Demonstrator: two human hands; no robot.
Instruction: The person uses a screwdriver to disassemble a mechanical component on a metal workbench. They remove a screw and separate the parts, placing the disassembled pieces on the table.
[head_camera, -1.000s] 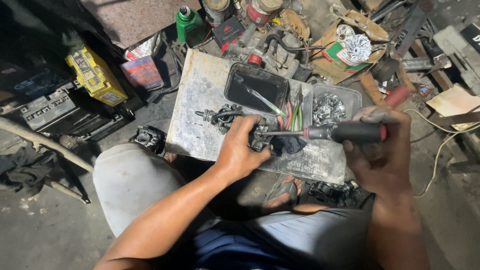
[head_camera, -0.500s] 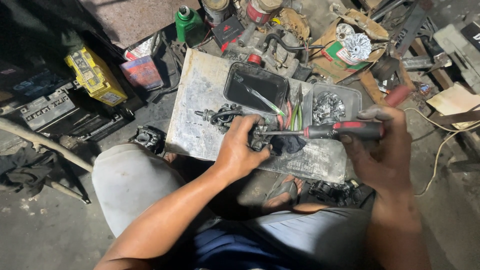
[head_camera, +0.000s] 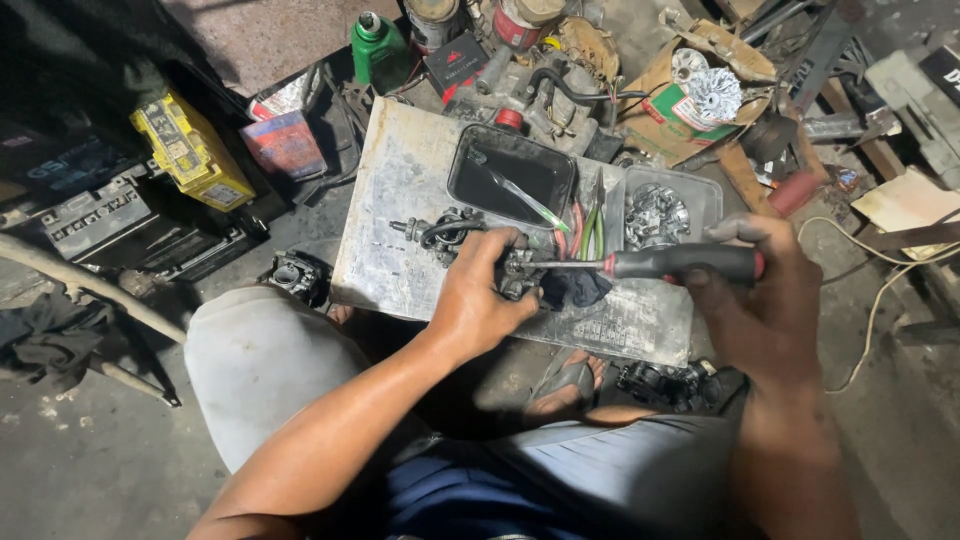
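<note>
We note a small, grimy carburetor (head_camera: 480, 245) resting on the metal slab, and a black-and-red-handled screwdriver (head_camera: 660, 263) lying nearly level, tip set against the carburetor's right side.

our left hand (head_camera: 478, 297): fingers curled down in a closed grip, forearm reaching forward | our right hand (head_camera: 765, 300): fist clenched, thumb on top, wrist level, arm alongside

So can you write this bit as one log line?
left hand: steadies metal part | right hand: grips screwdriver, tip at part | on: metal slab
</note>
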